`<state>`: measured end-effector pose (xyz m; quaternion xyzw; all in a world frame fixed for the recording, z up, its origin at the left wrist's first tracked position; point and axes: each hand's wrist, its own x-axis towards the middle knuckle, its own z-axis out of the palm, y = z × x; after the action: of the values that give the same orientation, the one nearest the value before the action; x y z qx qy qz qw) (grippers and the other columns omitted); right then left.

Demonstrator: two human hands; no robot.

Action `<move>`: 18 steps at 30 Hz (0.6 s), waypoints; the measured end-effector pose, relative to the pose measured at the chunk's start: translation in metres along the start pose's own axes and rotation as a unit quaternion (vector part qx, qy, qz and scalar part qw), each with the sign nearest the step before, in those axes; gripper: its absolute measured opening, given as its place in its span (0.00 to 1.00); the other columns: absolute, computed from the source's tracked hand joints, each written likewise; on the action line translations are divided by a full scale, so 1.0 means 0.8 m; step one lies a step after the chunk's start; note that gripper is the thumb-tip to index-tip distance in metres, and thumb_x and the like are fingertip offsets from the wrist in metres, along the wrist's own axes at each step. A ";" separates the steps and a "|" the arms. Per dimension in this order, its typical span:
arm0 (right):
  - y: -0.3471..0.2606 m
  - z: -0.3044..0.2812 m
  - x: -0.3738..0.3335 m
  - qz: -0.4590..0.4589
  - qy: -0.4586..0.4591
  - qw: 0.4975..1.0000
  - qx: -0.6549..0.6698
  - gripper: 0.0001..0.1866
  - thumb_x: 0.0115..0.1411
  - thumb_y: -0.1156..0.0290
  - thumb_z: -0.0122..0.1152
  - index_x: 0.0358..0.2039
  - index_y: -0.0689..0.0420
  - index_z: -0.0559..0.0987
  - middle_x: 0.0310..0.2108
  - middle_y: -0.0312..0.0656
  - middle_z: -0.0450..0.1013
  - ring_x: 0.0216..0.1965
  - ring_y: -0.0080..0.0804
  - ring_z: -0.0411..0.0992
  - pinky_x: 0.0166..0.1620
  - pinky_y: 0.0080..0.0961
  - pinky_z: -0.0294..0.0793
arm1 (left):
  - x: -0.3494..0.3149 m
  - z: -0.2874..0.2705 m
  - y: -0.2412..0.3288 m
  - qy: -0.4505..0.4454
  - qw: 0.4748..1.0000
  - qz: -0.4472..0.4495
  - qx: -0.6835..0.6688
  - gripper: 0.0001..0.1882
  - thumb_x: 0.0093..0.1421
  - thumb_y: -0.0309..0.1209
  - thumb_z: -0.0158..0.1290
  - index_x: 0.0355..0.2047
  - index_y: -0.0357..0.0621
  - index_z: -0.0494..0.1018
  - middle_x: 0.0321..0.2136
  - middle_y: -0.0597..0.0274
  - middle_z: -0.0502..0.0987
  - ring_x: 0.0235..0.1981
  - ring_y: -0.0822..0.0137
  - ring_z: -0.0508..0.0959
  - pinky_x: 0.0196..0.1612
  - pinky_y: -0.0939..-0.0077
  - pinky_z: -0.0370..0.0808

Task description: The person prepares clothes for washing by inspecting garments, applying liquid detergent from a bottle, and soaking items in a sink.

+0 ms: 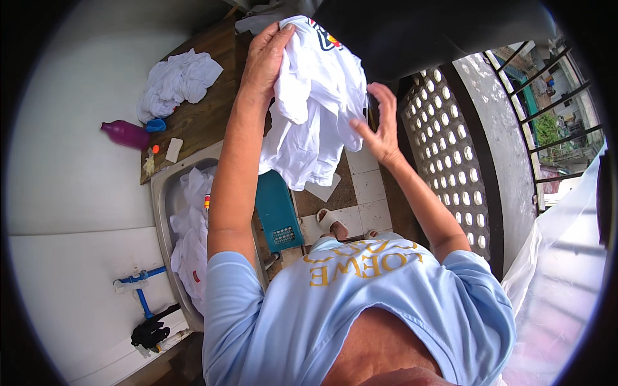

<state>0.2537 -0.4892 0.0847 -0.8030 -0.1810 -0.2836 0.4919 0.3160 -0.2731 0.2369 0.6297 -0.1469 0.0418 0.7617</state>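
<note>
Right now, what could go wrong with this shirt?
Slip: only the left hand clearly grips the white shirt; the right hand is open, so the shirt could drop toward the floor.
Snag: its loose hem overlaps the teal board in view and might brush it; depth is unclear.

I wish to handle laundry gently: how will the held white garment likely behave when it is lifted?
The white garment is probably floppy: it drapes in loose folds below the left hand. It may be fairly light, since that hand grips it near its upper edge. It would hardly roll, having no firm round shape.
</note>
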 end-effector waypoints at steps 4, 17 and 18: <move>-0.012 0.027 -0.058 0.040 -0.044 0.998 -0.024 0.36 0.49 0.57 0.66 0.57 0.52 0.64 0.57 0.49 0.59 0.60 0.47 0.57 0.60 0.44 0.55 | -0.019 0.010 0.022 0.015 0.999 -0.025 0.017 0.13 0.63 0.37 0.52 0.41 0.42 0.76 0.32 0.67 0.79 0.32 0.77 0.77 0.36 0.83 0.72; 0.004 -0.085 0.039 0.182 -0.108 0.932 0.294 0.13 0.62 0.63 0.61 0.41 0.58 0.78 0.26 0.32 0.73 0.32 0.16 0.69 0.37 0.17 0.67 | -0.116 -0.068 0.013 0.134 0.985 -0.087 0.059 0.14 0.61 0.37 0.55 0.41 0.40 0.74 0.33 0.66 0.77 0.34 0.76 0.77 0.38 0.83 0.73; -0.001 -0.093 0.051 0.156 -0.117 0.934 0.300 0.14 0.62 0.61 0.60 0.41 0.57 0.78 0.25 0.31 0.73 0.30 0.17 0.69 0.36 0.17 0.67 | -0.123 -0.071 0.003 0.130 0.987 -0.086 0.043 0.11 0.62 0.36 0.54 0.38 0.41 0.74 0.31 0.68 0.77 0.32 0.77 0.77 0.36 0.84 0.73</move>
<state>0.2643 -0.5549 0.1372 -0.6639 -0.1864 -0.0394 0.7232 0.2317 -0.2053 0.2026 0.6610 0.0103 0.0641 0.7476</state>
